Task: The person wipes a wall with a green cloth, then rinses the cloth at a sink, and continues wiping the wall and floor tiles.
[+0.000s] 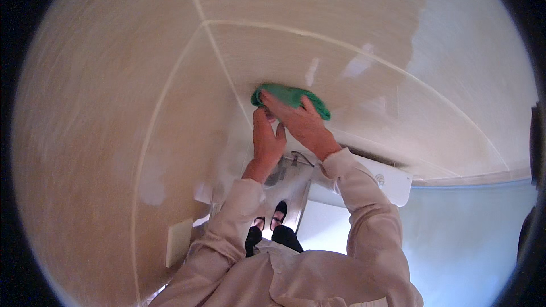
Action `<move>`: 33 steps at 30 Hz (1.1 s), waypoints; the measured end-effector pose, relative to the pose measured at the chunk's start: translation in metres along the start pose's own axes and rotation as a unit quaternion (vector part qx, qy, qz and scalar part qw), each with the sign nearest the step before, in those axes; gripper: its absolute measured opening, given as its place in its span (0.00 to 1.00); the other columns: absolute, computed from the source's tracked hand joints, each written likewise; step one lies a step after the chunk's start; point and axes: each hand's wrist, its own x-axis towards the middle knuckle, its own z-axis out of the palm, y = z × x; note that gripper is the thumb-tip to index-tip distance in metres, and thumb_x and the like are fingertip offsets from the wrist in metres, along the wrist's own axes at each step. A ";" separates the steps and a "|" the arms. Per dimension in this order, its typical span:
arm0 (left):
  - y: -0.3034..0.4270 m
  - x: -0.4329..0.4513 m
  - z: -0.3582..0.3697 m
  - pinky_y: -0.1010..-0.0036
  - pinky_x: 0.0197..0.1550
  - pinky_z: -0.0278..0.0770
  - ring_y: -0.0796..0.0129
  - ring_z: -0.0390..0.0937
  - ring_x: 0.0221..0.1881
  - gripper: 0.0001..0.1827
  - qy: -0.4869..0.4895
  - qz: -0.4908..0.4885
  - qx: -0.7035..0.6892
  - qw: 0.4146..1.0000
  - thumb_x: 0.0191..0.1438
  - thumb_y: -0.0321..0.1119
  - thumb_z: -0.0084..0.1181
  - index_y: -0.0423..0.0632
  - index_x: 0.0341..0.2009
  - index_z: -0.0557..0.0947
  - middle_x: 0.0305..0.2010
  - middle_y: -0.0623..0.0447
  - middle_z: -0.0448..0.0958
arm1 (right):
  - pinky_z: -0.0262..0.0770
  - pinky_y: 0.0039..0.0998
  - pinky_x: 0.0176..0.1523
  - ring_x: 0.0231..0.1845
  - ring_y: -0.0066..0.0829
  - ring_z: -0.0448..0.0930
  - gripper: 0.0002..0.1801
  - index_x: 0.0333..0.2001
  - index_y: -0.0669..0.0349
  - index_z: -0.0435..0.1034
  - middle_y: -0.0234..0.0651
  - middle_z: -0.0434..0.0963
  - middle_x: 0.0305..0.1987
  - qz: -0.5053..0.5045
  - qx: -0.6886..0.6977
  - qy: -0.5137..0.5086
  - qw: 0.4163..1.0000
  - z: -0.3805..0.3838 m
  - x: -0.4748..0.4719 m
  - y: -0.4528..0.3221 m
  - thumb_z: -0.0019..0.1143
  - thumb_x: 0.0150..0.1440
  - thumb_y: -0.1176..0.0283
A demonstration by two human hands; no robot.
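Note:
A folded green cloth [283, 93] lies against the beige tiled wall [341, 89], close to the corner of two walls. My right hand [307, 125] is spread over the cloth and presses it to the tiles. Just below and to the left, my left hand [268, 138] is raised with its fingertips close under the right hand's fingers. Whether those fingertips grip the cloth's lower edge is hidden.
Below my right forearm is a white toilet cistern [392, 183] with a round push button, and a white lid [326, 221]. A thin hose [303, 157] runs beside the cistern. A pale rectangular plate [179, 242] sits on the left wall [98, 136]. My feet stand on the floor below.

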 end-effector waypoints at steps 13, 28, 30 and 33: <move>0.077 -0.048 0.086 0.55 0.60 0.62 0.37 0.62 0.58 0.28 -0.184 0.163 -0.019 0.969 0.49 0.26 0.55 0.37 0.55 0.65 0.55 0.31 0.63 | 0.54 0.61 0.55 0.65 0.62 0.58 0.33 0.59 0.51 0.59 0.54 0.54 0.67 0.370 -0.132 0.332 0.858 0.067 -0.148 0.050 0.57 0.51 0.57; 0.124 -0.040 0.100 0.59 0.61 0.63 0.45 0.63 0.61 0.28 -0.302 0.278 -0.027 0.911 0.54 0.28 0.53 0.42 0.60 0.67 0.61 0.39 0.63 | 0.39 0.50 0.70 0.73 0.55 0.40 0.47 0.70 0.61 0.33 0.56 0.37 0.73 0.531 0.214 0.579 0.580 0.043 -0.113 0.050 0.46 0.60 0.50; 0.140 -0.046 0.118 0.60 0.61 0.63 0.44 0.63 0.61 0.28 -0.320 0.291 -0.032 0.901 0.52 0.25 0.51 0.43 0.61 0.68 0.62 0.40 0.62 | 0.40 0.47 0.71 0.73 0.51 0.41 0.45 0.70 0.61 0.33 0.56 0.36 0.73 0.514 0.176 0.601 0.587 0.063 -0.142 0.074 0.41 0.62 0.49; 0.145 -0.054 0.144 0.61 0.62 0.63 0.45 0.63 0.62 0.31 -0.352 0.293 -0.052 0.887 0.50 0.23 0.51 0.45 0.62 0.66 0.63 0.40 0.61 | 0.40 0.46 0.71 0.73 0.50 0.42 0.43 0.71 0.61 0.33 0.56 0.36 0.73 0.499 0.152 0.625 0.581 0.087 -0.179 0.095 0.39 0.63 0.49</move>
